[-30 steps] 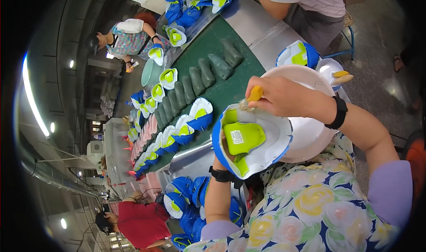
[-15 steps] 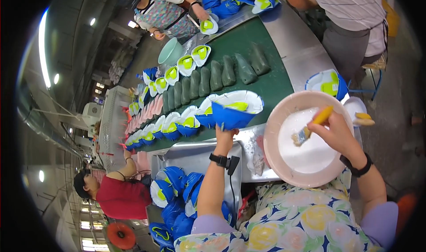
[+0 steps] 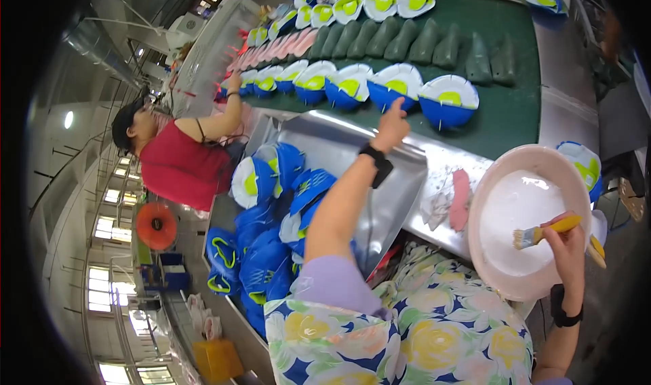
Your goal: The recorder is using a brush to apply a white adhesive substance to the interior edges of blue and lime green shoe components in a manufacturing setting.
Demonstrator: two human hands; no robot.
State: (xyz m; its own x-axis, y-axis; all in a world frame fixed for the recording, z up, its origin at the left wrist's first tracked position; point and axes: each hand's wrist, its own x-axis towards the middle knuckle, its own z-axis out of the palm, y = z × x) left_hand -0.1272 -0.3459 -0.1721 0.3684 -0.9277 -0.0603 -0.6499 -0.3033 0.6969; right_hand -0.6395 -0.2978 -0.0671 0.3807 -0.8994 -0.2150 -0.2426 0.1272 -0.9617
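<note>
My left hand (image 3: pixel 392 126) is just in front of the near row of blue shoe uppers, empty, its index finger stretched out by the lower edge of one blue shoe upper (image 3: pixel 393 94). Whether the fingertip touches it I cannot tell. Just right of it another blue upper (image 3: pixel 447 117), with white lining and a lime-green inside, rests on the green belt (image 3: pixel 519 107) at the row's end. My right hand (image 3: pixel 568 239) grips a paintbrush (image 3: pixel 542 233) by its yellow handle. Its bristles hang over the white liquid (image 3: pixel 519 205) in a pink basin (image 3: pixel 480 249).
Dark green shoe lasts (image 3: pixel 427 44) and pink ones line the belt's middle, with more uppers behind. A metal tray (image 3: pixel 380 208) and piled blue uppers (image 3: pixel 271 256) lie left of me. A pink piece (image 3: pixel 460 198) sits beside the basin. A co-worker in red (image 3: pixel 186 161) reaches over the belt.
My left hand has let go of the blue upper, which now stands on the belt at the near row's end. The brush has stayed over the basin. My view has turned leftward.
</note>
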